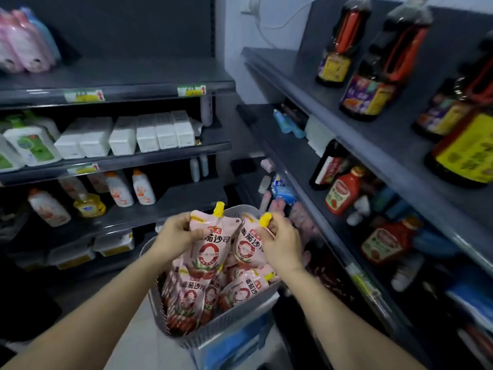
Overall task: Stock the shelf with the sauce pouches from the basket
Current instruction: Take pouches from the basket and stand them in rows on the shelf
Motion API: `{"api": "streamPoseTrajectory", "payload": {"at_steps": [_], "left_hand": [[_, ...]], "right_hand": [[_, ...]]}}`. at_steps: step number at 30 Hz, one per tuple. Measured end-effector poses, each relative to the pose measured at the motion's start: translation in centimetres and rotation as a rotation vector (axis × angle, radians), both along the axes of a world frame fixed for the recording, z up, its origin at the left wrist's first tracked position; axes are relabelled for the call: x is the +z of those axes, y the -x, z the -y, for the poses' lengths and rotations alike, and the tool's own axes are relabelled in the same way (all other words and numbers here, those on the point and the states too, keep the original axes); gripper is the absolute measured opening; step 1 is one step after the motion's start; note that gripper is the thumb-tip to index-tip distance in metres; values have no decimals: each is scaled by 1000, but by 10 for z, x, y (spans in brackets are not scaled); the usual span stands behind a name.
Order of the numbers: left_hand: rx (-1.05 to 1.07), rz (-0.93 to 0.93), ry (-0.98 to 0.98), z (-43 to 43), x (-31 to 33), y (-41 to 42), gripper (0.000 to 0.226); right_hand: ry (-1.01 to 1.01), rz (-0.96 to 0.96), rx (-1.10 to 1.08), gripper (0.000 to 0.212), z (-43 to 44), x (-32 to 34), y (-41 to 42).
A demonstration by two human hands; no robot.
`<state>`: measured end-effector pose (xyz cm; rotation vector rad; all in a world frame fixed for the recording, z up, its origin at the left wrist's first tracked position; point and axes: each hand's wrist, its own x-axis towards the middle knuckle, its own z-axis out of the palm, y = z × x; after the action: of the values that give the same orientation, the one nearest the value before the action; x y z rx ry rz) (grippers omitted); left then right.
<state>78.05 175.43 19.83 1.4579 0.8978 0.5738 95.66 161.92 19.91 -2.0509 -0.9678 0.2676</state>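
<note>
A grey slatted basket (229,320) stands low in the middle, holding several pink sauce pouches (241,289) with yellow caps. My left hand (174,233) grips the upper left edge of one pouch (210,249), lifted upright above the basket. My right hand (280,240) holds a second pouch (246,248) near its yellow cap, just right of the first. The two pouches touch each other. The shelf unit (354,153) on the right rises beside the basket.
The right shelves carry dark sauce bottles (373,84) above and red ketchup bottles (344,192) lower down. Shelves on the left hold white boxes (125,134) and detergent bottles (120,189). A blue and white box (240,343) lies under the basket.
</note>
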Motion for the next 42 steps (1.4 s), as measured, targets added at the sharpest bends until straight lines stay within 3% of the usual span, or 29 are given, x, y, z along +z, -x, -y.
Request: {"api": "streamPoseTrajectory", "payload": {"at_steps": [6, 9, 15, 30, 32, 36, 42], "left_hand": [[-124, 140, 6, 39, 62, -30, 22], [-259, 182, -93, 72, 94, -49, 16], [-524, 270, -328, 148, 146, -85, 28], [-802, 379, -465, 396, 225, -134, 24], [-826, 409, -457, 426, 236, -137, 22], [-864, 473, -411, 476, 253, -147, 21], [-950, 548, -324, 536, 285, -172, 32]], "right_hand": [[-220, 6, -78, 9, 63, 61, -4], [-274, 49, -123, 7, 104, 94, -7], [-304, 131, -241, 12, 192, 138, -12], [-379, 248, -476, 6, 463, 216, 5], [-381, 224, -489, 6, 495, 226, 7], [-428, 205, -551, 35, 548, 250, 10], [-486, 280, -615, 23, 613, 282, 2]]}}
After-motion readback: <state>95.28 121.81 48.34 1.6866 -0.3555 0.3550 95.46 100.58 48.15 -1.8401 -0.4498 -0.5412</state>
